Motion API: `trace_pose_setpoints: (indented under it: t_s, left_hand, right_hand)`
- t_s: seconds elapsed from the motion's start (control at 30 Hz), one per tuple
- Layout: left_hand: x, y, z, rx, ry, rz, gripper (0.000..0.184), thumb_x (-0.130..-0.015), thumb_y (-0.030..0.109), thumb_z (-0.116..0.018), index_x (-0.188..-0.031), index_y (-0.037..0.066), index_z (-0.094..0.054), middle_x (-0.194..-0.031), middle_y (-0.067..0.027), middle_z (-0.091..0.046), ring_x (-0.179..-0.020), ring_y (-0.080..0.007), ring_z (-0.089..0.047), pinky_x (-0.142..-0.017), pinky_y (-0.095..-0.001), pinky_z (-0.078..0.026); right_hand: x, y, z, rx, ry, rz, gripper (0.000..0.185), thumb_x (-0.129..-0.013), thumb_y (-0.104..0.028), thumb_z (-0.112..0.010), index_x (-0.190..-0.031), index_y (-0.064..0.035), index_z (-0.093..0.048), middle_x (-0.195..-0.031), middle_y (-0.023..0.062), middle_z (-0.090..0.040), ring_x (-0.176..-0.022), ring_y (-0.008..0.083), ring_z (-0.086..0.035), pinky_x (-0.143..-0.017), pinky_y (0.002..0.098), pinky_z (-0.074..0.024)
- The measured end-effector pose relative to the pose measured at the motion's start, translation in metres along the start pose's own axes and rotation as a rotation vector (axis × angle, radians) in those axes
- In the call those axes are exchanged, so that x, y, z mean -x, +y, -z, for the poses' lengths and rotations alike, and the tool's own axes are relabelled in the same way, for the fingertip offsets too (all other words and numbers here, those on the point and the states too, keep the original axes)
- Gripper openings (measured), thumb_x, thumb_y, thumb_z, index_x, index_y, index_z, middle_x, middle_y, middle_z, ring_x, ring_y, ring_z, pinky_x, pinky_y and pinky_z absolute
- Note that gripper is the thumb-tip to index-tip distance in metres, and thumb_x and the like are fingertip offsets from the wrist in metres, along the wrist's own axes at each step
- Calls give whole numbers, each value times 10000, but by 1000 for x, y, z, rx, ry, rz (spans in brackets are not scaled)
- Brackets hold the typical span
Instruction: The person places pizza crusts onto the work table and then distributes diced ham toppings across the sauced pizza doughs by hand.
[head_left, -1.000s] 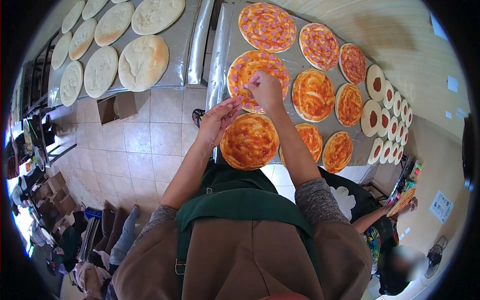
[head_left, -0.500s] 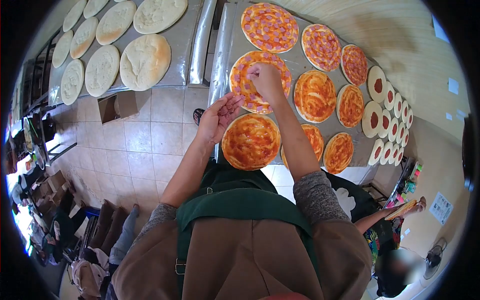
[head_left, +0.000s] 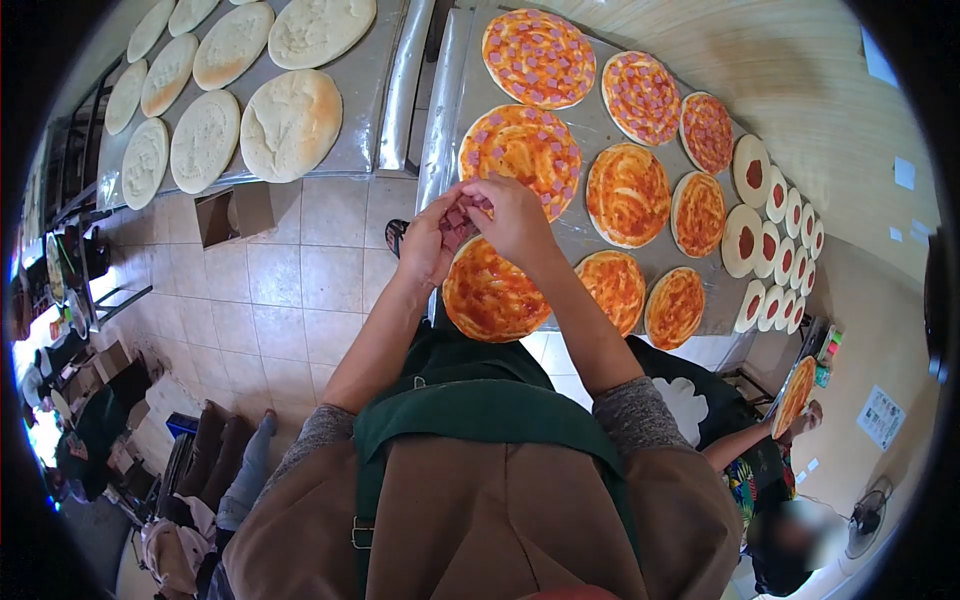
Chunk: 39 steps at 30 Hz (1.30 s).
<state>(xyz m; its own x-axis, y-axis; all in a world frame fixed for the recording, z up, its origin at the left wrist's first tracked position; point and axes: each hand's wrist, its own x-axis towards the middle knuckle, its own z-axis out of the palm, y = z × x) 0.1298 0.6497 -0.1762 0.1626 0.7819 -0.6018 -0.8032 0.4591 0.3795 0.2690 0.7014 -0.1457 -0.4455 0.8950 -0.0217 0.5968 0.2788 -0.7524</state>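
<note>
Clock centred on the hands, twelve away from the wearer.

Left hand [head_left: 428, 243]: bare, palm cupped upward, fingers curled round a little heap of small pink ham-like cubes [head_left: 457, 228]. Heap sits in the hollow of the palm, toward the fingers. Right hand [head_left: 515, 215]: comes in from three o'clock, fingers bent and drawn in over the heap, thumb and fingertips at the cubes. Whether they pinch any, cannot tell; the fingers hide it.

At one o'clock, just beyond the hands: round flat pizza base with orange-red sauce and scattered pink cubes [head_left: 530, 150], thickest along its left side, its middle mostly bare sauce. At five o'clock, partly under the right hand in this view: round sauce-only pizza base [head_left: 495, 295]. Another sauced round pizza base [head_left: 628, 195] near three. Further out at one: round pizza base dotted all over with pink cubes [head_left: 540, 58].

All four on a grey metal-edged table [head_left: 440, 150]. Ten o'clock, well apart: plain pale round flatbread [head_left: 290, 125] on a second table.
</note>
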Motion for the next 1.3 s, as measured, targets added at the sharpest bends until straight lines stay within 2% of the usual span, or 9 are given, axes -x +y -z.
trace_pose_setpoints:
  t_s: [0.33,0.43,0.53,0.63,0.77,0.97,1.07,1.17,1.3]
  left_hand:
    - [3,-13,-7,-127,-24,-4,359,-1000,186,-422,-1270,-32,-512,-1144,-111,-613,-1046,-168,-592,-943,-308,-460]
    - [-1,-15,-5,-101,-37,-16,363,-995,173,-432,-1280,-41,-500,-1145,-113,-611,-1036,-168,-593,-949,-306,-460]
    - [-4,-12,-8,-57,-24,-17,346,-982,139,-455,-1266,-53,-501,-1144,-121,-611,-1036,-175,-599,-949,-298,-474]
    - [-7,-6,-10,-48,26,6,328,-974,125,-470,-1247,-53,-511,-1127,-122,-616,-1030,-176,-607,-931,-285,-491]
    - [-6,0,-15,-67,49,6,316,-973,138,-484,-1227,-45,-524,-1092,-112,-628,-1013,-161,-615,-901,-265,-507]
    - [-6,1,-19,-82,19,-5,305,-959,98,-509,-1228,-43,-521,-1078,-110,-635,-1008,-153,-623,-867,-254,-522]
    - [-9,1,-19,-81,25,10,305,-954,74,-507,-1238,-38,-515,-1096,-111,-629,-1016,-156,-625,-861,-255,-526]
    - [-9,5,-23,-36,36,18,311,-956,70,-496,-1248,-38,-506,-1122,-112,-620,-1025,-155,-622,-874,-260,-522]
    - [-11,4,-19,-10,10,-6,320,-957,64,-486,-1259,-42,-500,-1154,-116,-611,-1052,-161,-610,-922,-270,-497]
  right_hand:
    - [11,1,0,-91,50,-212,129,-731,-44,-674,-860,-41,-672,-815,111,-644,-748,252,-646,-691,354,-513]
    - [9,1,7,228,152,14,95,-746,-36,-667,-842,-39,-670,-824,124,-659,-728,251,-647,-673,337,-512]
    - [5,5,10,184,154,48,55,-792,-65,-666,-827,-23,-660,-825,107,-674,-730,211,-650,-673,317,-506]
    - [-6,17,19,-506,41,-319,94,-807,-123,-646,-833,-35,-664,-818,101,-675,-763,241,-642,-693,330,-489]
    - [-61,68,35,-136,304,-260,125,-801,-164,-670,-865,-62,-705,-821,83,-687,-746,223,-662,-689,332,-501]
    - [-108,102,29,179,119,-380,121,-787,-183,-689,-866,-100,-724,-878,99,-691,-793,269,-648,-710,365,-505]
    - [-104,98,26,356,230,-300,133,-786,-186,-693,-880,-95,-720,-862,104,-675,-793,271,-636,-711,367,-500]
    - [-80,75,33,125,285,-202,134,-785,-188,-703,-862,-79,-702,-830,103,-644,-789,273,-616,-709,367,-488]
    - [-31,34,28,-275,61,-175,129,-778,-168,-705,-828,-55,-667,-800,100,-614,-776,281,-600,-699,372,-474]
